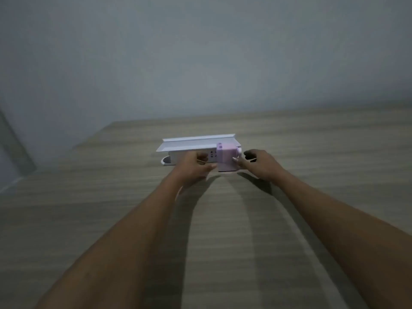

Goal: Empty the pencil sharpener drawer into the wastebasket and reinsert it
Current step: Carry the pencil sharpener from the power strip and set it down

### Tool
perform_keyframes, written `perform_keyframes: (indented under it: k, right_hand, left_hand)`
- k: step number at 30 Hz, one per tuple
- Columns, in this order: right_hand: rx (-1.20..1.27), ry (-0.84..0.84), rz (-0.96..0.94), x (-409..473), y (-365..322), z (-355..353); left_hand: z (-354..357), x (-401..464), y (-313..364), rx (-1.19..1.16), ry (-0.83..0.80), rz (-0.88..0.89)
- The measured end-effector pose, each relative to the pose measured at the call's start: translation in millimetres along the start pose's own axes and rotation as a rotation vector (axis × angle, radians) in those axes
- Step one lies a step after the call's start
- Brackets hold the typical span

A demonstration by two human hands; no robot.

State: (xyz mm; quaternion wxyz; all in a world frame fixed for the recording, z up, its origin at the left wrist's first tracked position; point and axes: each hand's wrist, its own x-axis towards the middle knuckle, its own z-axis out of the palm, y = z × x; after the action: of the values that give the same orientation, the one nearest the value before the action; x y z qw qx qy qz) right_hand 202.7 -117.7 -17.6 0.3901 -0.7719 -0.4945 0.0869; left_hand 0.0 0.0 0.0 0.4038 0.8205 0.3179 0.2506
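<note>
Overhead, a grey wall [200,52], blank, meeting the desk's far edge. Below it, a wood-grain desk [111,219], filling the lower half of the view, its far left corner visible. Toward the far edge, near the middle of the desk's width, a white shelf-like tray [191,142] set over a white power strip [178,158], sockets facing the camera. Just in front of the strip's right end, a small pink pencil sharpener [227,158], upright on the desk, a round knob sticking out of its right side.

Two bare forearms, stretched from the near edge toward the sharpener, casting long shadows on the wood. Left hand [194,168] at the sharpener's left side, fingers curled, fingertips at or against the lower left edge of the pink body; actual contact too blurred to confirm. Right hand [259,165] at the sharpener's right side, thumb and forefinger narrowed toward the right face just under the knob, remaining fingers curled back away from it. Sharpener thus between both hands, not lifted. Drawer not told apart from the body at this blur; a dark line along the base only. Whether either hand truly pinches the body: cannot tell.
</note>
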Motion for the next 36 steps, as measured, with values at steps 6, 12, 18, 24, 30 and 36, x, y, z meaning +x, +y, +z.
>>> perform_keyframes:
  k: [6, 12, 18, 24, 30, 36]
  right_hand:
    - [0.337, -0.081, -0.063, 12, 6, 9]
    - [0.481, -0.131, -0.026, 10, -1, 10]
    - [0.447, -0.174, -0.037, -18, -18, -4]
    - [0.457, -0.214, -0.089, -68, -57, -31]
    - [0.446, -0.266, -0.081, -125, -83, -44]
    - [0.431, -0.280, -0.096, -184, -96, -51]
  left_hand:
    - [24, 23, -12, -0.114, -0.045, 0.050]
    - [24, 23, -14, -0.099, -0.027, 0.073]
    - [8, -8, -2, -0.087, -0.072, 0.062]
    - [-15, -63, 31, -0.102, -0.063, 0.093]
    - [-24, -129, 47, -0.102, -0.060, 0.124]
    - [-24, -191, 55, -0.104, -0.058, 0.129]
